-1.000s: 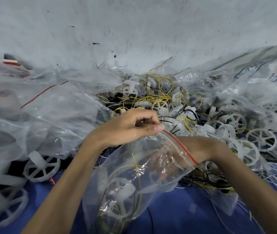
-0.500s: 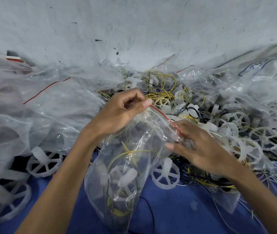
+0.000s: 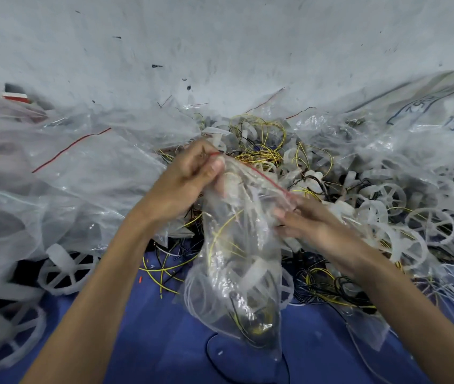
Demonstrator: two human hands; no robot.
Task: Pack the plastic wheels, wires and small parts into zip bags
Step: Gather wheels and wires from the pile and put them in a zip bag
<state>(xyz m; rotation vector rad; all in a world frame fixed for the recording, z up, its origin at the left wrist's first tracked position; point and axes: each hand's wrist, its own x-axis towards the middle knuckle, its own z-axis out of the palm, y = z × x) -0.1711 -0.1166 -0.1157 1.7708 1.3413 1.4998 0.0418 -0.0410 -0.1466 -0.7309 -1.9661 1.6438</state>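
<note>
A clear zip bag (image 3: 236, 275) with a red zip line hangs in the middle, holding white plastic wheels and yellow and black wires. My left hand (image 3: 189, 178) pinches the bag's top left corner at the red line. My right hand (image 3: 311, 223) has its fingers at the right end of the zip line, against the bag's side; the plastic blurs how they grip. Behind lies a heap of loose white plastic wheels (image 3: 392, 195) and tangled yellow wires (image 3: 259, 145).
Empty clear zip bags (image 3: 54, 173) pile up on the left. A white wheel (image 3: 65, 270) lies at lower left on the blue mat (image 3: 151, 342). A printed sack (image 3: 428, 112) sits at the right. A grey wall rises behind.
The bag has been lifted and turned more upright. My left hand moved up and left with the corner. My right hand came out of the bag and now sits at the zip line's right end.
</note>
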